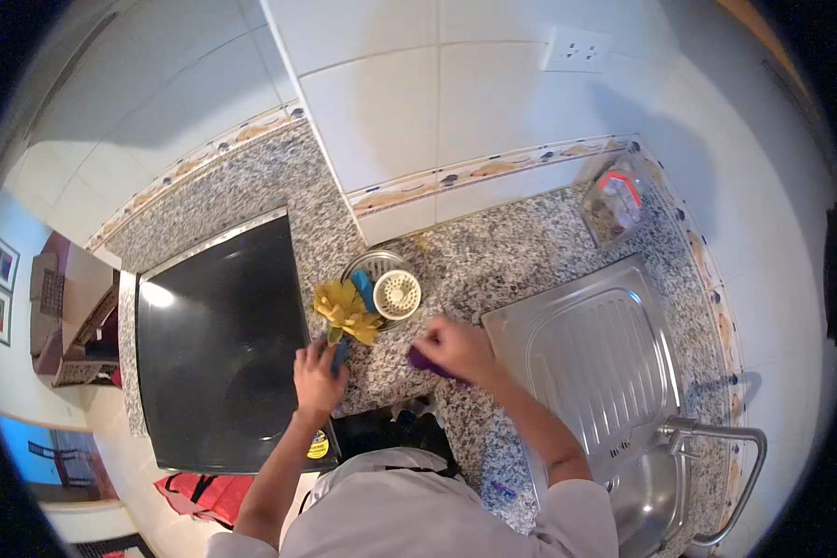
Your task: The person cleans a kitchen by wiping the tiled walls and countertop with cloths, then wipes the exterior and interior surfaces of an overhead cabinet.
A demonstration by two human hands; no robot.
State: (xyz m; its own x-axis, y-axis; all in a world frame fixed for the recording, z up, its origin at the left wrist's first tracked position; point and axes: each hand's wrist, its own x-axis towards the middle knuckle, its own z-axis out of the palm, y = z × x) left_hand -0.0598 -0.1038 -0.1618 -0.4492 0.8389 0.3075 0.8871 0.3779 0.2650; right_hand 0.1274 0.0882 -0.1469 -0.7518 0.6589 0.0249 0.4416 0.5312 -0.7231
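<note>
Between the black cooktop (223,353) and the steel drainboard (600,363), a yellow flower (346,312) lies on the speckled worktop (493,251) beside a pale perforated round piece (397,294). The left hand (320,379) bends its fingers at a blue object (339,356) just below the flower, while the right hand (458,350), blurred, curls its fingers at a purple item (426,361); whether either pinches cannot be told. A round yellow label (318,445) at the cooktop's near corner bears dark print too small to read.
</note>
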